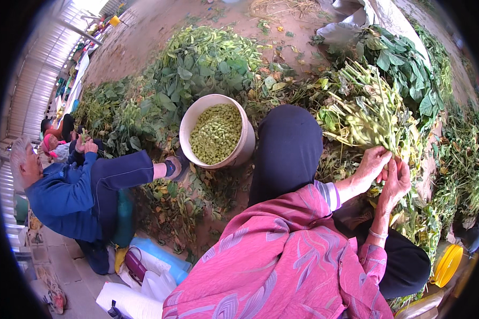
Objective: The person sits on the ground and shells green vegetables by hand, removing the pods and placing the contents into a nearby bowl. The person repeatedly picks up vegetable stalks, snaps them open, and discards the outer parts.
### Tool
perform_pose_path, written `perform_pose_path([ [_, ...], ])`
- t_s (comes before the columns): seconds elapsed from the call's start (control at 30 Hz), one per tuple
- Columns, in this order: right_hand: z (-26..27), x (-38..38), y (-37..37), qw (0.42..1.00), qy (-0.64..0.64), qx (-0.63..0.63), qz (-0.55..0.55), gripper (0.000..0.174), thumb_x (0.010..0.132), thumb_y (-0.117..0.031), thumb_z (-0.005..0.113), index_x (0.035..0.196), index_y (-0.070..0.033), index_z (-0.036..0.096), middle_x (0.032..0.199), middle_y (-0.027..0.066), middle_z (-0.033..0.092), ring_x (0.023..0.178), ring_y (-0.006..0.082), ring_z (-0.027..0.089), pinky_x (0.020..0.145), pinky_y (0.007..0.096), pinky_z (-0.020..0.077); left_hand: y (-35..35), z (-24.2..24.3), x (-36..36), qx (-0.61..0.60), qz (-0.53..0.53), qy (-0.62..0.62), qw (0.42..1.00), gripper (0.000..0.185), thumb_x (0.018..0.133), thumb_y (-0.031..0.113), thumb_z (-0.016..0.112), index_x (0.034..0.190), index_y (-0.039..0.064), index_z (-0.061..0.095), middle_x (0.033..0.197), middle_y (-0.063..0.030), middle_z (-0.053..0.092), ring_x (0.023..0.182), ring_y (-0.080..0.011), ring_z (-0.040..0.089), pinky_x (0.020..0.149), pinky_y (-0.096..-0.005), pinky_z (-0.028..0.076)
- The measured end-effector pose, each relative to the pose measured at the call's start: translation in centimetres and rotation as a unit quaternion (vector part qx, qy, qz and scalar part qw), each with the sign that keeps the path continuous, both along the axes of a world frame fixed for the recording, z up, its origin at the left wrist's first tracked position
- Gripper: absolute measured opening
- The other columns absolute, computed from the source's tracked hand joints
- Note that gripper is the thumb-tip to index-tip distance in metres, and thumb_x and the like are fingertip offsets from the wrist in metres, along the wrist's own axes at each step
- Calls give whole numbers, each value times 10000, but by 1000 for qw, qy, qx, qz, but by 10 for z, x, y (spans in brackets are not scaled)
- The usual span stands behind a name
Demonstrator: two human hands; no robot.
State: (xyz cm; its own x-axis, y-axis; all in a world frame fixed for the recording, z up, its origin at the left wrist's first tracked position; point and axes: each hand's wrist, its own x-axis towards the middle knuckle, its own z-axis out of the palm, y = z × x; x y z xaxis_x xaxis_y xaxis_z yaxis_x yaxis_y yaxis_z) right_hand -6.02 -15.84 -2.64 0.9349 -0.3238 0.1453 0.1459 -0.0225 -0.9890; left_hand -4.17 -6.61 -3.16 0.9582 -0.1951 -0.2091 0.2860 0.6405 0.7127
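Observation:
My left hand (pixel 370 162) and my right hand (pixel 395 181) are close together at the right, fingertips meeting at the lower end of a bundle of green bean plants (pixel 367 119). Pale stems and plump pods fan out above the fingers; part of the bundle is blurred. Both hands pinch the stems, though the fingers partly hide the grip. A bracelet circles my right wrist. To the left of my raised knee stands a white plastic bucket (pixel 247 139) holding many small green beans or pods (pixel 215 133).
Leafy plant heaps (pixel 199 67) lie beyond the bucket, with more plants (pixel 411 67) at the upper right. A person in blue (pixel 64 195) sits at the left, one foot beside the bucket. A yellow-rimmed container (pixel 447 265) lies lower right; bags and a purple bottle (pixel 135 263) lie lower left.

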Motion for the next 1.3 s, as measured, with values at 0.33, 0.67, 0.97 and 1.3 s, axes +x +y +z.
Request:
perform_pose_path([
  [0.33,20,6,0,991,37,-114,56,90,823,-14,543,857,24,618,639,22,578,526,74,528,471,201,419,-3,3,0,12,30,16,999,163,891,220,554,870,59,541,686,-14,539,410,-64,426,331,-193,331],
  [0.67,7,-1,2,969,54,237,32,96,888,-85,534,798,-52,536,675,19,546,435,56,408,385,199,362,2,9,2,8,-6,2,1000,125,912,120,492,834,24,499,676,-53,552,440,-96,510,334,-190,358],
  [0.97,32,20,-41,977,-32,-208,12,65,784,-36,625,834,0,644,621,-52,492,607,35,419,564,195,353,26,3,-1,-63,-61,35,996,107,845,118,416,808,53,493,635,-24,466,433,-92,366,403,-219,288],
  [1.3,48,21,-35,976,72,12,205,333,800,-78,649,596,-122,390,621,-88,412,567,8,342,497,175,267,21,39,9,-107,-104,-15,989,142,909,176,409,879,69,498,647,20,439,475,-66,360,443,-202,299],
])
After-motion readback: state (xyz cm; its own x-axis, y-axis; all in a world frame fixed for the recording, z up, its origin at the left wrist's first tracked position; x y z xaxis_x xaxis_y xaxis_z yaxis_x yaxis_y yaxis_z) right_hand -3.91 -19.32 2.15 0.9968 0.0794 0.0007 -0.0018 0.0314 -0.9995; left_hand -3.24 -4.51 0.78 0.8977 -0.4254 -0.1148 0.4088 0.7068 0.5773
